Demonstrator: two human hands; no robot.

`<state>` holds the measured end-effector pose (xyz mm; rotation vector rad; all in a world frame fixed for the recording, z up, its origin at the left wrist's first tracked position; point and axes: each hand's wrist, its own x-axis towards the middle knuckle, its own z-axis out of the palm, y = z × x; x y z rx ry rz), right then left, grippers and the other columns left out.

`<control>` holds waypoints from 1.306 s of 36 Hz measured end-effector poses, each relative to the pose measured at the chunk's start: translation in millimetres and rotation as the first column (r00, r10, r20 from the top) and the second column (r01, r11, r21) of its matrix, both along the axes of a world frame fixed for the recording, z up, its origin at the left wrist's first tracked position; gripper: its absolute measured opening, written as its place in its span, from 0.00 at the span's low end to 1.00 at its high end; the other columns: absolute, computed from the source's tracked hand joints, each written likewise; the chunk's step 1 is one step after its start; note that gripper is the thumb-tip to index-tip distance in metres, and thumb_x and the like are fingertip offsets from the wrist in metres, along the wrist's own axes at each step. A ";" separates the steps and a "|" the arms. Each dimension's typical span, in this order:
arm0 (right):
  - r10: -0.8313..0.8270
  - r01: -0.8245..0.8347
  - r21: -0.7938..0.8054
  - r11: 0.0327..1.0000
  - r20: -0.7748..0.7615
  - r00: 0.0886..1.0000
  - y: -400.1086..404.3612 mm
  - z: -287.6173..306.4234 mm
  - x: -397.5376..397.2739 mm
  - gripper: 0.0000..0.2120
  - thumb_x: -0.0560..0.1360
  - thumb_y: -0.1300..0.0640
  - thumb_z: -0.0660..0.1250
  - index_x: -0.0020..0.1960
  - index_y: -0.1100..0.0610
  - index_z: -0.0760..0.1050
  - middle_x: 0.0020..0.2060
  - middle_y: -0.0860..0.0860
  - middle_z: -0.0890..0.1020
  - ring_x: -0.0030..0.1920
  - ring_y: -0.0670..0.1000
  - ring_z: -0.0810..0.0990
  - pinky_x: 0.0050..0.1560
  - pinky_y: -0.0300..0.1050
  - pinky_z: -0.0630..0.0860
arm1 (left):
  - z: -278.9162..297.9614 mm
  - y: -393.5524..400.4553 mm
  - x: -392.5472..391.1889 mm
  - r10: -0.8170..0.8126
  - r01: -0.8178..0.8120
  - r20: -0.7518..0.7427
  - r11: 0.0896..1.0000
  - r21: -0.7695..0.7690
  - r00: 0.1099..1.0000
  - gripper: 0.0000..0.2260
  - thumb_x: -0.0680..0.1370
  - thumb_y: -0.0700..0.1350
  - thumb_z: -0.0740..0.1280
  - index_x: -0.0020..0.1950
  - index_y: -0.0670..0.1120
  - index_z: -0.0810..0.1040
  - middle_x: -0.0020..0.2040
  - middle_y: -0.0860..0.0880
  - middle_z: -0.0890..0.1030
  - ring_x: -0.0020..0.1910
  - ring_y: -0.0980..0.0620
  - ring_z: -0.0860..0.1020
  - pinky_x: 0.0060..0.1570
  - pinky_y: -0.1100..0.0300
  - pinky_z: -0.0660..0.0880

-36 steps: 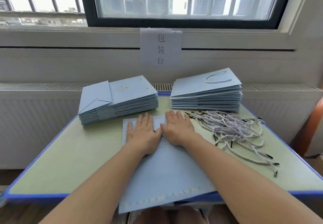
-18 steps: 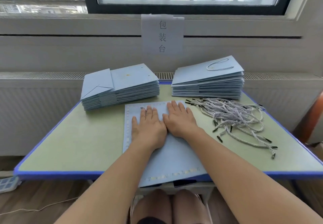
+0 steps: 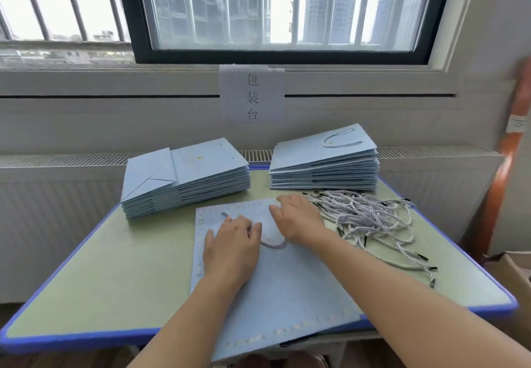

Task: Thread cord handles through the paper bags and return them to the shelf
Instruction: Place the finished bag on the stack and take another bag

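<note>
A flat light-blue paper bag [image 3: 287, 287] lies in front of me on the green table [image 3: 115, 275], its near end hanging over the front edge. A white cord handle [image 3: 273, 242] loops out on its top face. My left hand [image 3: 231, 250] rests flat on the bag, fingers straight, just left of the loop. My right hand [image 3: 297, 218] lies at the bag's far right corner, fingers slightly bent and touching the paper. A tangle of loose white cords [image 3: 370, 218] with black tips lies right of the bag.
A stack of folded bags without handles [image 3: 186, 175] sits at the back left. A stack of bags with cord handles [image 3: 324, 163] sits at the back right. A paper sign [image 3: 252, 94] hangs on the wall below the window. An orange pipe [image 3: 511, 152] runs down at right.
My hands have moved apart: the left slid back toward me, the right shifted toward the bag's far right corner. The cord loop between them now shows. The camera tilted up.
</note>
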<state>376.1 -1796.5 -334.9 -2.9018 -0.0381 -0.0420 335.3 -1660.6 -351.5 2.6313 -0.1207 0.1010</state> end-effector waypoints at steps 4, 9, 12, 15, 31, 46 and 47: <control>0.077 -0.087 -0.094 0.992 -0.101 0.992 -4.0 13.0 21.6 0.26 0.83 0.46 0.46 0.78 0.54 0.50 0.77 0.52 0.56 0.76 0.55 0.54 0.73 0.53 0.52 | 3.3 1.2 -3.2 0.062 -0.056 0.099 0.997 -0.057 0.993 0.11 0.81 0.53 0.58 0.43 0.49 0.71 0.45 0.55 0.72 0.44 0.52 0.68 0.54 0.54 0.66; 0.118 -0.145 -0.146 0.979 -0.183 0.976 1.0 24.7 38.5 0.21 0.83 0.51 0.47 0.75 0.54 0.59 0.75 0.54 0.62 0.74 0.55 0.60 0.72 0.56 0.54 | -1.9 4.3 3.9 0.012 -0.009 0.165 1.000 -0.025 0.986 0.13 0.78 0.49 0.63 0.35 0.51 0.65 0.47 0.56 0.69 0.48 0.52 0.72 0.55 0.58 0.65; 0.078 -0.122 -0.256 0.959 -0.174 0.982 -2.9 30.7 47.4 0.21 0.81 0.43 0.53 0.65 0.55 0.70 0.66 0.54 0.73 0.67 0.56 0.69 0.67 0.54 0.60 | -4.6 4.6 6.9 -0.052 0.067 0.197 0.995 -0.071 0.979 0.14 0.77 0.47 0.64 0.34 0.52 0.63 0.45 0.55 0.71 0.50 0.51 0.73 0.51 0.59 0.66; 0.078 -0.116 -0.153 0.981 -0.236 0.969 -22.8 46.2 49.7 0.20 0.76 0.37 0.61 0.41 0.53 0.74 0.41 0.50 0.78 0.47 0.54 0.75 0.56 0.51 0.67 | -7.5 5.9 10.3 -0.153 0.188 0.250 0.975 -0.122 0.956 0.13 0.76 0.46 0.67 0.35 0.51 0.66 0.47 0.54 0.74 0.52 0.52 0.73 0.48 0.62 0.66; -0.030 0.140 0.782 0.607 -0.153 0.988 -167.9 148.4 9.6 0.21 0.71 0.45 0.67 0.55 0.60 0.79 0.48 0.57 0.83 0.46 0.57 0.81 0.58 0.54 0.75 | 65.5 1.3 54.0 0.263 0.140 0.473 0.739 -0.659 0.841 0.09 0.76 0.48 0.57 0.48 0.46 0.74 0.43 0.53 0.76 0.45 0.50 0.73 0.45 0.58 0.68; -0.334 0.199 0.973 -0.122 -0.228 0.915 -164.4 152.1 55.2 0.11 0.83 0.59 0.55 0.47 0.62 0.73 0.31 0.55 0.82 0.24 0.51 0.81 0.22 0.42 0.78 | 70.3 -85.9 56.1 -0.461 -0.274 -0.207 -0.082 -0.958 0.863 0.11 0.80 0.30 0.54 0.55 0.39 0.75 0.43 0.42 0.83 0.32 0.50 0.83 0.35 0.61 0.80; -0.340 0.195 0.968 -0.157 -0.239 0.910 -162.3 151.5 61.4 0.10 0.83 0.59 0.55 0.48 0.62 0.72 0.33 0.55 0.81 0.24 0.51 0.81 0.22 0.42 0.77 | 75.1 -91.0 60.1 -0.484 -0.242 -0.185 -0.057 -0.969 0.855 0.14 0.79 0.28 0.55 0.58 0.39 0.74 0.48 0.42 0.83 0.36 0.50 0.83 0.37 0.61 0.81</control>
